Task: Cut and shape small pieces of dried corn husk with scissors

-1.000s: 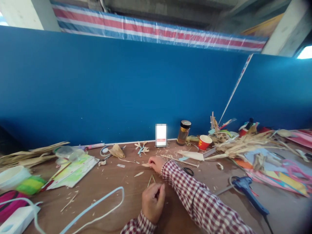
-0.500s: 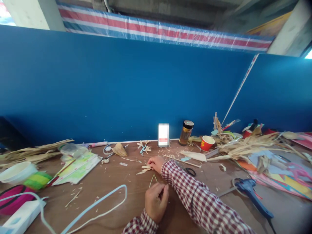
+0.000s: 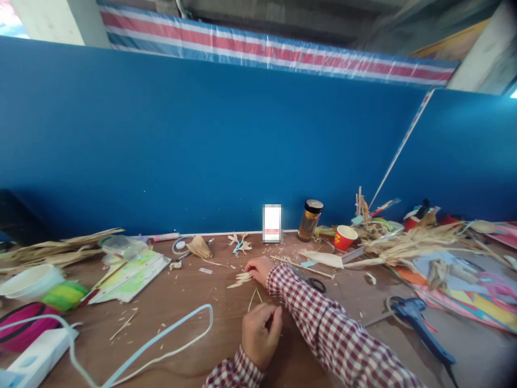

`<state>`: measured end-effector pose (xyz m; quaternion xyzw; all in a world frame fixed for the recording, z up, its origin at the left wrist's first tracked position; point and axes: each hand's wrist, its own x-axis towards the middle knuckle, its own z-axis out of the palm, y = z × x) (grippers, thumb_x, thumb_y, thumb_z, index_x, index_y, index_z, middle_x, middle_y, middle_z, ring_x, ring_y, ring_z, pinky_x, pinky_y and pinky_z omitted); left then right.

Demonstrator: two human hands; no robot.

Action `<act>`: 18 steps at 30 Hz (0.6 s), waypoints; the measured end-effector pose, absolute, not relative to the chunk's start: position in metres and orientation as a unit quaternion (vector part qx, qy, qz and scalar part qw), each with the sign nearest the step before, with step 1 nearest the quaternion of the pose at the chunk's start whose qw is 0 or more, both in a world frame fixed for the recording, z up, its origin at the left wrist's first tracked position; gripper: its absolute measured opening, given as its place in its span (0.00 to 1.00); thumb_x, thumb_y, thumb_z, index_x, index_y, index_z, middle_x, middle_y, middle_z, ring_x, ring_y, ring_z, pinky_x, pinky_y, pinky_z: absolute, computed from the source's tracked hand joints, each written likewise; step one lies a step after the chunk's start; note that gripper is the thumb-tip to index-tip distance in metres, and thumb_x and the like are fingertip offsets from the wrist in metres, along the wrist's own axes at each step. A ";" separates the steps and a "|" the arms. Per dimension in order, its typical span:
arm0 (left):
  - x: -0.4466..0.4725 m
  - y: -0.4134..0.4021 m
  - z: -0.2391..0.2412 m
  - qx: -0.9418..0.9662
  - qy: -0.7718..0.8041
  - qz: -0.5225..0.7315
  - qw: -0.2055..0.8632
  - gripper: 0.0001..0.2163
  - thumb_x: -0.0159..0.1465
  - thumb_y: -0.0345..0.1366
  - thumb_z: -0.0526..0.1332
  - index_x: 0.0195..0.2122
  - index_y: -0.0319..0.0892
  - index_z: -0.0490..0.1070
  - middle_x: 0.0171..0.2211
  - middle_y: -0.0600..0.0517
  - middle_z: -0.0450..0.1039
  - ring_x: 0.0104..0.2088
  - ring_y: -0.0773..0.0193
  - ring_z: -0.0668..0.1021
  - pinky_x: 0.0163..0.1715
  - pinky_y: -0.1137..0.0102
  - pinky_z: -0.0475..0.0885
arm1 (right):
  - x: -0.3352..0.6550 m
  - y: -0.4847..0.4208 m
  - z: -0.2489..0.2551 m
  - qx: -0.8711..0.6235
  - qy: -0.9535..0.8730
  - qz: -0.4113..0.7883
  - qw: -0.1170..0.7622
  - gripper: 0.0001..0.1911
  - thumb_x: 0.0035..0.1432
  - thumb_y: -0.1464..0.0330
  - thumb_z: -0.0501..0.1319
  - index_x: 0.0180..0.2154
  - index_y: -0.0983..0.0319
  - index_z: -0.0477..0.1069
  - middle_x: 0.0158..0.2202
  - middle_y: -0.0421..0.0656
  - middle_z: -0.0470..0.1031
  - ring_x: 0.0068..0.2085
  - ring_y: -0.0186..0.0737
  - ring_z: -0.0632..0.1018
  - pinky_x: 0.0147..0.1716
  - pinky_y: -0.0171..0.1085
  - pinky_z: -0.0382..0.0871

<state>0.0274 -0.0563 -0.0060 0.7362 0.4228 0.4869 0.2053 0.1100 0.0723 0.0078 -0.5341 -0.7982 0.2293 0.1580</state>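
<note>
My left hand (image 3: 262, 333) is closed in a loose fist near the front of the table. A thin green strip (image 3: 252, 300), bent to a point, sticks out above its knuckles; the held end is hidden. Farther forward, my right hand (image 3: 260, 268) reaches across with bent fingertips pinched at a small fan of pale, pointed corn husk pieces (image 3: 240, 280) lying close to the table. The fingertips' exact hold is partly covered. Just beyond are a small figure of husk pieces with light-blue bits (image 3: 239, 244) and a folded dry husk (image 3: 199, 247).
A blue glue gun (image 3: 422, 328), black scissors (image 3: 316, 284), a red paper cup (image 3: 345, 237), a lidded jar (image 3: 309, 221) and heaped husks (image 3: 416, 242) are on the right. A power strip (image 3: 38, 355), pale cable (image 3: 161, 335) and white bowl (image 3: 32, 282) lie left. A blue partition (image 3: 226, 134) stands behind.
The view has shifted very slightly. My right fingers have moved a little at the husk pieces, which look more spread apart; my left hand keeps its place.
</note>
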 end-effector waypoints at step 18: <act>0.021 -0.050 -0.001 0.691 0.457 0.513 0.225 0.09 0.60 0.33 0.53 0.30 0.39 0.72 0.24 0.49 0.70 0.25 0.65 0.71 0.26 0.72 0.66 | 0.125 0.070 0.016 -0.521 -0.791 0.239 0.213 0.16 0.51 0.77 0.54 0.41 0.60 0.71 0.32 0.40 0.78 0.34 0.34 0.76 0.36 0.32 0.66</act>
